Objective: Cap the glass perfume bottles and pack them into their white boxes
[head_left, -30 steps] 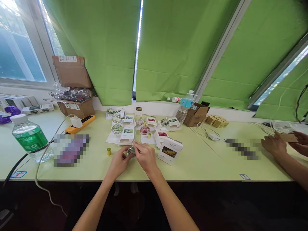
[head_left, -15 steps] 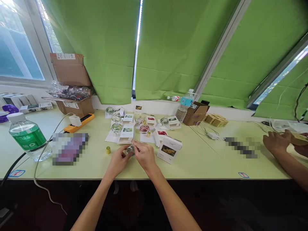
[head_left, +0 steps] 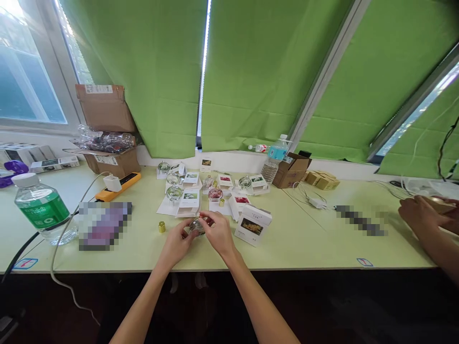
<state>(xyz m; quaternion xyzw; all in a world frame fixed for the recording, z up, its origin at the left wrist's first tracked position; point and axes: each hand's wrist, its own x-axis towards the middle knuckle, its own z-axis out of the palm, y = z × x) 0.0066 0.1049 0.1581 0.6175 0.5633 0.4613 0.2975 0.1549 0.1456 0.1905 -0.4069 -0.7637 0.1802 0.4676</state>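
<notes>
My left hand (head_left: 178, 241) is closed around the side of a small round glass perfume bottle (head_left: 196, 226), low over the table. The fingers of my right hand (head_left: 218, 234) pinch at the bottle's top, where a small reddish-gold bit shows; the fingers hide most of the neck. A gold cap (head_left: 161, 227) stands on the table left of my left hand. To the right of my right hand stands a white box (head_left: 253, 225) with a yellow-flower picture. Beyond my hands sit similar bottles, one with red contents (head_left: 215, 194) and one with green (head_left: 174, 192).
Several white flower-picture boxes (head_left: 189, 198) stand at the back. On the left are a green-labelled water bottle (head_left: 43, 210), a blurred-out phone (head_left: 105, 227) and an orange power strip (head_left: 118, 186). A cardboard box (head_left: 291, 171) is back right. Another person's hands (head_left: 425, 212) work at far right.
My right fingers have shifted slightly at the bottle's top, and a reddish-gold bit now shows there. The view has tilted a little. The other person's hands moved slightly right.
</notes>
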